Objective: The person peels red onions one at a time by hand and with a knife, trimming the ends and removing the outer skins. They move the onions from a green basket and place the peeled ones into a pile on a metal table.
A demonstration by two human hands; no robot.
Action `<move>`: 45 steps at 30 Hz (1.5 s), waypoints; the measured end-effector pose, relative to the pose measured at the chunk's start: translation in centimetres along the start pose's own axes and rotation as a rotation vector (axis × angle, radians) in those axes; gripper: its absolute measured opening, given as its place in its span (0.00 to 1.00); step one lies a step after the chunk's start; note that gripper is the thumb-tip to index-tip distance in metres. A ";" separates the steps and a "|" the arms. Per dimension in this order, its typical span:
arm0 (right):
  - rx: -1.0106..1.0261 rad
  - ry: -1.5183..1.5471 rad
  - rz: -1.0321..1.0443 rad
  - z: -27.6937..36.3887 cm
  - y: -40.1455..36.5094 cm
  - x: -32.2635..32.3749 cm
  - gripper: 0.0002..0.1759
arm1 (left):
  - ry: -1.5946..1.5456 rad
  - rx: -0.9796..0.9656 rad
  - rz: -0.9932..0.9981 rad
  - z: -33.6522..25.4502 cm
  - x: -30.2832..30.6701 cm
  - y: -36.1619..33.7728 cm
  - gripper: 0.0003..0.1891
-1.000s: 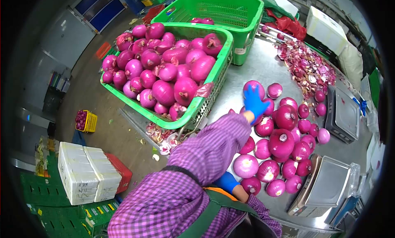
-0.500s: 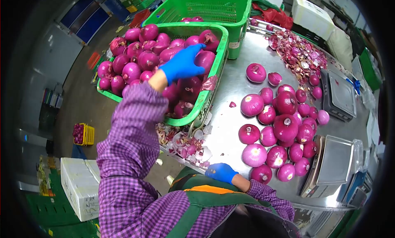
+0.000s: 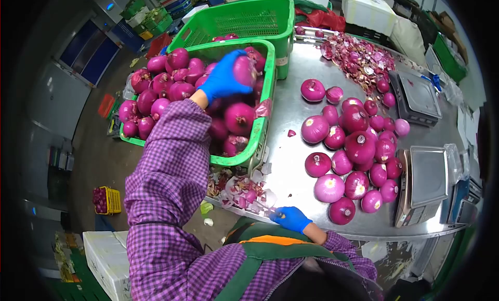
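My left hand (image 3: 224, 78), in a blue glove, is wrapped round a red onion (image 3: 244, 71), slightly blurred, over the green basket (image 3: 270, 67) full of red onions. My right hand (image 3: 292, 219), also blue-gloved, is at the near table edge with fingers curled; what it holds, if anything, is too small to make out. Onion skins (image 3: 247, 193) lie just left of it. Several peeled, shiny onions (image 3: 359, 147) are grouped on the metal table (image 3: 288, 168), right of the basket.
Another green basket (image 3: 285, 25) stands behind the first. Loose skins (image 3: 358, 62) are heaped at the table's back. Two scales (image 3: 420, 99) (image 3: 429, 176) stand on the right. A yellow crate (image 3: 113, 200) and a white foam box (image 3: 106, 259) are at lower left.
My left hand has closed round an onion in the basket, where its fingers were spread before. My right hand has shifted slightly right in view, and the whole view has moved a little.
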State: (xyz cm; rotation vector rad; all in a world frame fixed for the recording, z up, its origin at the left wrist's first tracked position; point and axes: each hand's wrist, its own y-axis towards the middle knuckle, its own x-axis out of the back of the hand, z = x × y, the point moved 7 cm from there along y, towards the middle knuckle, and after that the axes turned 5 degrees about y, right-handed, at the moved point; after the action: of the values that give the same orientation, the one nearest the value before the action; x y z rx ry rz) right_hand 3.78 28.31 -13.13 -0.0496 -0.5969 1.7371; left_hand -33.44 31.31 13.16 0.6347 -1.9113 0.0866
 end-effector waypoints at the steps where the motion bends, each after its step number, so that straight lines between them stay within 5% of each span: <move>1: -0.017 0.027 -0.004 -0.2 0.0 0.2 0.28 | -0.167 0.019 -0.215 0.5 2.8 -0.9 0.47; 8: 0.140 0.189 0.008 3.8 0.9 0.9 0.22 | -0.508 0.094 -0.555 -4.0 11.9 -14.9 0.47; 15: 0.481 0.375 0.117 16.7 1.6 0.0 0.09 | -0.460 0.194 -0.654 -7.1 11.2 -29.4 0.42; 19: 0.716 0.455 0.074 24.4 1.6 0.0 0.14 | -0.628 0.340 -0.675 -6.1 8.6 -35.0 0.51; 21: 0.707 0.446 0.059 26.0 2.4 -0.4 0.17 | -0.703 0.409 -0.712 -5.8 7.7 -36.7 0.56; 23: 0.665 0.480 -0.001 26.3 3.7 -1.1 0.20 | -0.456 0.365 -0.704 -6.1 7.2 -37.8 0.63; 27: 0.792 0.332 -0.210 29.5 3.8 -1.3 0.26 | -0.286 0.384 -0.666 -6.4 5.1 -38.6 0.64; 31: 0.852 0.161 -0.323 29.7 4.6 -2.4 0.22 | -0.246 0.432 -0.494 -5.5 2.1 -38.4 0.62; 33: 0.925 0.044 -0.174 29.0 4.9 -3.8 0.16 | -0.296 0.447 -0.538 -5.2 1.2 -38.1 0.62; 37: 0.713 0.229 -0.152 24.3 5.1 -3.1 0.10 | -0.435 0.433 -0.675 -4.3 1.2 -38.4 0.64; 39: 0.590 0.289 -0.109 20.6 6.5 -3.2 0.16 | -0.408 0.440 -0.674 -4.2 0.9 -38.7 0.64; 42: 0.515 0.572 0.030 19.8 6.8 -3.1 0.40 | -0.446 0.447 -0.693 -4.4 0.1 -38.7 0.62; 45: 0.473 0.552 0.057 20.3 6.9 -3.6 0.41 | -0.762 0.551 -0.762 -4.8 -2.0 -38.7 0.58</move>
State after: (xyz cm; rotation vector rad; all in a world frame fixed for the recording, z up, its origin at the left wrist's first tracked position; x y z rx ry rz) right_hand -8.54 16.71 0.54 -0.2061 0.2227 1.7766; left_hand -10.85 0.66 4.72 1.9478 -2.2102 -0.1451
